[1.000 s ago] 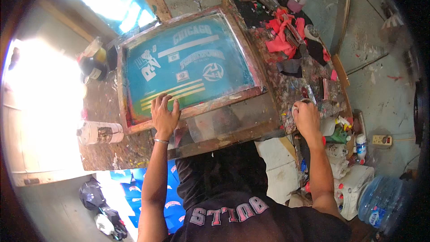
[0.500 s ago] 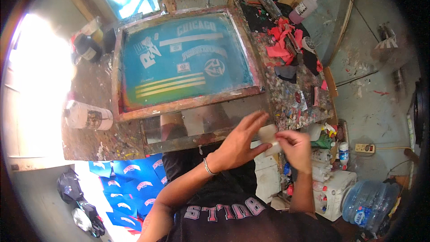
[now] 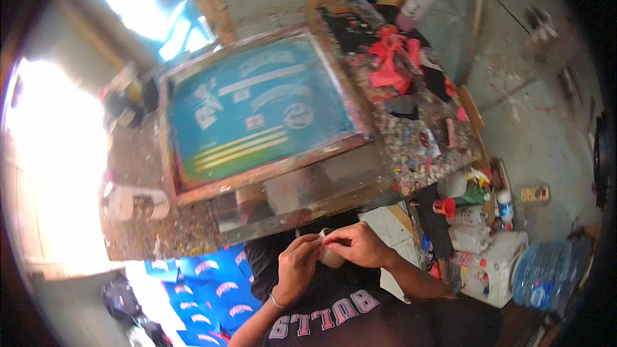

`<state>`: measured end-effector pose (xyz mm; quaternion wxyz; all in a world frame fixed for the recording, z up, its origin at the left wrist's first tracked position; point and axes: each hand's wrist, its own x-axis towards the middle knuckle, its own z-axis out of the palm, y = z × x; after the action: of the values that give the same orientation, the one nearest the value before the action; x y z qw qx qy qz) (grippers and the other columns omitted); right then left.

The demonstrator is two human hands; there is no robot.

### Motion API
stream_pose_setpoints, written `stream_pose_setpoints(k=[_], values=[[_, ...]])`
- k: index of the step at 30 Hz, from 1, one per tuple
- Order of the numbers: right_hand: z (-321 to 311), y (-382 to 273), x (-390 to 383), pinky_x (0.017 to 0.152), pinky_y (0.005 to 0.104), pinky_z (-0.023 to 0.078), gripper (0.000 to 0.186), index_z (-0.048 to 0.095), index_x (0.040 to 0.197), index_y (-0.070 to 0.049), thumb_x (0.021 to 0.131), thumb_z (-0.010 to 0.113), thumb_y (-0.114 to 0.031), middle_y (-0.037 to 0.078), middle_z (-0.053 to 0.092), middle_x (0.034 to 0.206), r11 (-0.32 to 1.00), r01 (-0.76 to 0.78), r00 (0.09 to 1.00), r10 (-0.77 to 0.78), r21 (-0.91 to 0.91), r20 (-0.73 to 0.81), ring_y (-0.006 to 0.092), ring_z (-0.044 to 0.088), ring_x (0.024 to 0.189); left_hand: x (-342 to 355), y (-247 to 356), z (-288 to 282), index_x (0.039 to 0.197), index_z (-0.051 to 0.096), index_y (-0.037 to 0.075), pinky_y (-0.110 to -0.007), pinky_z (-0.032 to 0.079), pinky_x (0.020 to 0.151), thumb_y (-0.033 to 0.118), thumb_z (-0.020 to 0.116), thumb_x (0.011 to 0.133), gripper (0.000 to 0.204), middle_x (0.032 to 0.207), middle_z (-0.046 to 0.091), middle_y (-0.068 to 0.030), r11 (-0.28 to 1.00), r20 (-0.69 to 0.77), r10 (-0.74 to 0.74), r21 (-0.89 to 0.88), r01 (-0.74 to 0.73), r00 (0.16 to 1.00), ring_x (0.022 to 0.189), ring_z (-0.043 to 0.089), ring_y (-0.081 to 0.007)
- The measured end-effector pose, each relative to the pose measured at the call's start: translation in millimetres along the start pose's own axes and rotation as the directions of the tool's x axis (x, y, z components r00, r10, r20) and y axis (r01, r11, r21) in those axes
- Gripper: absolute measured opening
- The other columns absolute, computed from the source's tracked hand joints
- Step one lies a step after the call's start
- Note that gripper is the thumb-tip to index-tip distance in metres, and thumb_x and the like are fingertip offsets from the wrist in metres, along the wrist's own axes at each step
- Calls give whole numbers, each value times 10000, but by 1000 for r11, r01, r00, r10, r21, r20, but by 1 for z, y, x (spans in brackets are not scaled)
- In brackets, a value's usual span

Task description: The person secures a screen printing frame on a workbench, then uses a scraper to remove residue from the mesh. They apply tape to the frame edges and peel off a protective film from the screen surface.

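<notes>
Colour key. Screen frame: teal mesh carrying pale lettering shapes and yellowish stripes, bordered by reddish-brown wood. Surface: brown, densely speckled with multicoloured paint. Rags: bright red-pink. Roll between my left hand and my right hand: off-white. My shirt: black, pink-and-white lettering. Cloth on the floor: blue, repeating red-and-white motif. Water jug: translucent blue.

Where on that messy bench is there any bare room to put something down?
Free: the paint-speckled strip of wooden bench below the teal wooden-framed printing screen, right of the white lying container. Crowded: the right end, heaped with red rags and dark scraps.
</notes>
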<state>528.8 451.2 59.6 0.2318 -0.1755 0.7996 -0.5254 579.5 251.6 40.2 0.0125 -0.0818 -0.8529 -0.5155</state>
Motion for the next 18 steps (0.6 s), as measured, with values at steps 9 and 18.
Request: stream_pose_setpoints(k=[9, 18], values=[[10, 20, -20, 900, 488, 557, 950, 301, 1541, -102, 812, 843, -379, 264, 586, 1363, 998, 67, 997, -67, -7, 36, 417, 684, 1089, 19, -1, 3, 911, 668, 14, -391, 519, 640, -51, 690, 854, 90, 809, 626, -137, 991, -60, 41, 133, -33, 997, 731, 647, -300], [-20, 50, -42, 836, 492, 562, 971, 364, 1523, -107, 804, 775, -615, 240, 712, 1099, 971, -141, 984, 159, -194, 80, 429, 704, 985, 65, 46, -143, 819, 587, -22, -257, 428, 686, -19, 627, 936, 124, 802, 595, -68, 993, -347, 13, 114, 28, 938, 763, 549, -140]])
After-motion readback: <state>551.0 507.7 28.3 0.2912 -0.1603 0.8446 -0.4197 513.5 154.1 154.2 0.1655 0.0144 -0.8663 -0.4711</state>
